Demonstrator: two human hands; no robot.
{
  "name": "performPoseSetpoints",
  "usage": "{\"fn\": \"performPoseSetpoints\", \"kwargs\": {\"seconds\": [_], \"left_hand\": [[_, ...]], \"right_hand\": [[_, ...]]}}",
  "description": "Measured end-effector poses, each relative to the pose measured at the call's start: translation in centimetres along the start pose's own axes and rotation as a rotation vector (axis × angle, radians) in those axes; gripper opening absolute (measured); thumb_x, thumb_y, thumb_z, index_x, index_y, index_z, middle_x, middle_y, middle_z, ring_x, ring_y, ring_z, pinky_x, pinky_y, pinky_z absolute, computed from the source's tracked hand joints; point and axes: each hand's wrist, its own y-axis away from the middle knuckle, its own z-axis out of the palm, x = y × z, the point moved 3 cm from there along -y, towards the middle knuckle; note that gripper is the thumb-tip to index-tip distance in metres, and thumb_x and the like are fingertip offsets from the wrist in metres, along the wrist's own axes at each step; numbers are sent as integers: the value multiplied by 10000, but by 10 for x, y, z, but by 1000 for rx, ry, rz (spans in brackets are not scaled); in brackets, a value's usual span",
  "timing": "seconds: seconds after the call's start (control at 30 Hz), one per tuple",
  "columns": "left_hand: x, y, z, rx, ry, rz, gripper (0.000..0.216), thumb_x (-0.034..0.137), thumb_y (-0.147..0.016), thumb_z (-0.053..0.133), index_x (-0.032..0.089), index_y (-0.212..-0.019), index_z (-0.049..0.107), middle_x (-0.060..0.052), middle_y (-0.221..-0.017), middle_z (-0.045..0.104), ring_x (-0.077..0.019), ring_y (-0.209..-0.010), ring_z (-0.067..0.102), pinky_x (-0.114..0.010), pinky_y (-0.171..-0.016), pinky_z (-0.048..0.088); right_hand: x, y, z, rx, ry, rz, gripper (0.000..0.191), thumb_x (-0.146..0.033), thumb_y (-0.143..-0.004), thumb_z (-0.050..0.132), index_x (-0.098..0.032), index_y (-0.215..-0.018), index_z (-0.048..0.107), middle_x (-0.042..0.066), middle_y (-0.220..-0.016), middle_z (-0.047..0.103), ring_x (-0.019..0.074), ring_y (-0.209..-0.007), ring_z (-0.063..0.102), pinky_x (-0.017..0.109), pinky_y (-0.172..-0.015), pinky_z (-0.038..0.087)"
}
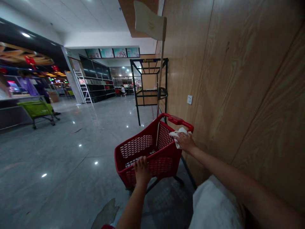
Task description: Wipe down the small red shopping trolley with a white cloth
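A red plastic shopping cart (164,162) with a perforated basket stands in front of me, close to the wood-panelled wall. My left hand (142,168) is closed over the near rim of the basket, its fingers hooked over the edge. A crumpled white cloth (177,135) is in my right hand (187,142), pressed on the cart's rim near the handle (177,120). Part of the cloth hangs over the rim, and its far side is hidden by my fingers. The bottom grid of the basket shows through its open top.
A dark metal frame rack (137,108) stands along the wall behind the cart, with a pole carrying a pale flag (150,22) by it. A wall socket (189,99) is at right. Farther off are a green cart (37,108), a person in purple (28,84), a ladder (83,86) and shelves (100,83).
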Motion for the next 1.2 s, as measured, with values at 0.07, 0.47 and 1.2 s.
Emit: {"fn": "performPoseSetpoints", "kwargs": {"seconds": [0.07, 0.47, 1.2], "left_hand": [[4, -1, -2, -4, 14, -18, 609, 247, -733, 522, 60, -1311, 487, -205, -1322, 512, -334, -1222, 421, -538, -1072, 235], [-21, 8, 2, -4, -22, 91, 635, 235, -706, 553, 122, -1326, 482, -165, -1352, 516, -313, -1218, 443, -483, -1049, 290], [-37, -72, -40, -198, -43, -88, 507, 114, -760, 416, 128, -1254, 527, -175, -1400, 479, -309, -1350, 357, -513, -1079, 291]], "right_hand": [[-44, -1, 13, -21, -55, -38, 327, -284, -942, 435, -276, -1233, 583, 87, -1297, 572, 275, -1158, 480, 503, -1017, 227], [-118, -10, 33, 6, -184, -401, 314, -192, -921, 490, -306, -1186, 614, 62, -1076, 668, 212, -967, 584, 385, -861, 417], [2, -15, -26, -2, -57, -284, 409, -117, -818, 571, -235, -1208, 613, 133, -1127, 646, 275, -1055, 584, 519, -950, 386]]}}
